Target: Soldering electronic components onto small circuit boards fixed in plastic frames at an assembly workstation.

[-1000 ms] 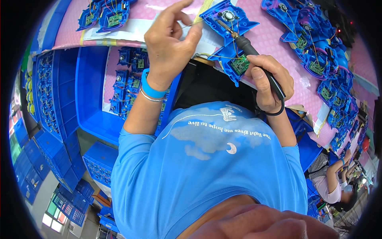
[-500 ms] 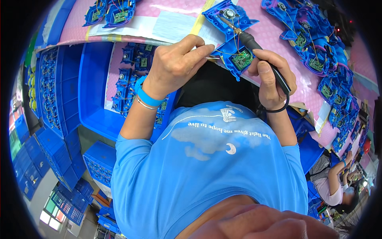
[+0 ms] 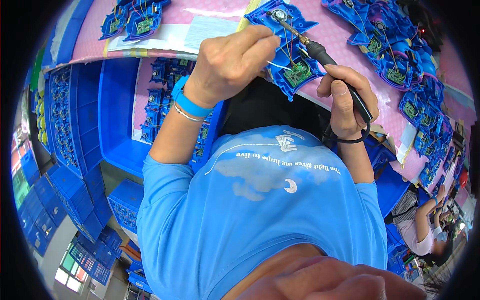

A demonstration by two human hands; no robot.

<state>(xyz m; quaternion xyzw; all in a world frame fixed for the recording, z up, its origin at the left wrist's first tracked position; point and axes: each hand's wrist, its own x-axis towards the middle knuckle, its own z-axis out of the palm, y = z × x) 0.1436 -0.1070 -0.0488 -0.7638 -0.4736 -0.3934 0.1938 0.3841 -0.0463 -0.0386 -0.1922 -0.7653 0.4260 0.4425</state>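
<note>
My right hand [image 3: 350,100] is closed around the black handle of a soldering iron [image 3: 320,54]. Its metal tip lies over the round silver part of an open blue plastic housing [image 3: 300,25], seemingly near or on it. Thin coloured wires run from that part to a green circuit board [image 3: 298,74] in the housing's nearer piece. Left of the board, my left hand [image 3: 232,62] pinches a thin whitish strand [image 3: 279,65] that looks like solder wire. The strand reaches toward the board; whether it touches is unclear. My fingers hide its other end.
Wired blue housings [image 3: 395,55] pile up along the right of the pink-covered table [image 3: 327,35]; two more [image 3: 142,22] lie at the far left. A blue bin [image 3: 117,110] of housings stands below the table edge at left, beside stacked crates [image 3: 82,110]. Another person [image 3: 420,230] sits at far right.
The iron's tip has shifted slightly left with the housing. My left hand has moved right and up a little, and more of the whitish strand shows near the board.
</note>
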